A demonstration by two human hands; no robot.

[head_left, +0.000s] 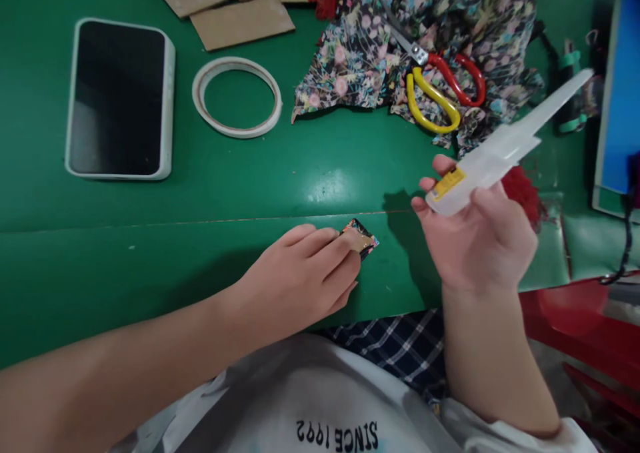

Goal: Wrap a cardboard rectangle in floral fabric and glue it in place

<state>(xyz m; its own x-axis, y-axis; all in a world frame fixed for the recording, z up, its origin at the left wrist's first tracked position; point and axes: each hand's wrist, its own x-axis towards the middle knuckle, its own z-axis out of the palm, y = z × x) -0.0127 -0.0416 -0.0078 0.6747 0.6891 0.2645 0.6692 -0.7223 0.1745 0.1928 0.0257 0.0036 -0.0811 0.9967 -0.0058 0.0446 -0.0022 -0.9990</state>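
My left hand (305, 273) is closed on a small fabric-covered cardboard piece (361, 241) at the table's near side. Brown card shows in the middle of it, and dark floral cloth is folded around its edges. Most of this piece is hidden under my fingers. Raised to the right, my right hand (480, 239) holds a whitish plastic glue bottle (480, 169) with a yellow label. Its long tapered nozzle points up and to the right, away from the cardboard piece. The thumb lies along the bottle's near side, while the other fingertips show beyond it.
Floral cloth (345, 59) lies bunched at the back, with red-and-yellow-handled scissors (420, 56) on top. A tape roll (237, 133), a white device with a dark screen (120, 99) and cardboard pieces (240, 23) occupy the left and back. Red yarn (523, 189) sits behind my right hand.
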